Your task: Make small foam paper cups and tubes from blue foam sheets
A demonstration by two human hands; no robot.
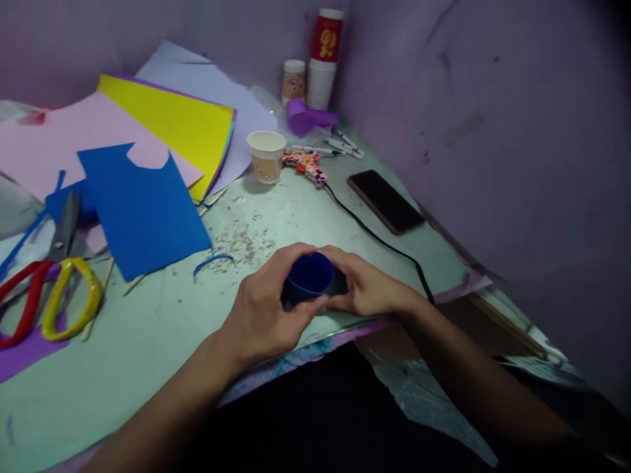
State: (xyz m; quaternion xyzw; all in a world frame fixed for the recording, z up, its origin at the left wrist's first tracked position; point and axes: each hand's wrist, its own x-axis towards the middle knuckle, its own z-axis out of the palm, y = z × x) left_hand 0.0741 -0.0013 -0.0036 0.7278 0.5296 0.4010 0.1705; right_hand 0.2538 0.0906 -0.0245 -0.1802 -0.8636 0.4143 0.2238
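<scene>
A small round blue cup (311,274) is at the table's front edge, its open top towards me and its inside blue too. My left hand (266,305) curves around the cup's left side, thumb in front and fingers behind. From the right, my right hand (365,286) closes on it in the same way, with a dark gap between palm and cup. The fingertips of both hands meet near the rim. Most of the cup's outer wall is hidden by my hands. Ahead of them lies a thin curved blue strip (213,260).
Scissors (62,246) and a cut blue sheet (148,217) lie left, before yellow (172,118) and pink sheets (79,138). A paper cup (267,161) stands near a patterned glue gun (308,164) with a black cable (369,230). A phone (385,201) and stacked cups (323,72) are right.
</scene>
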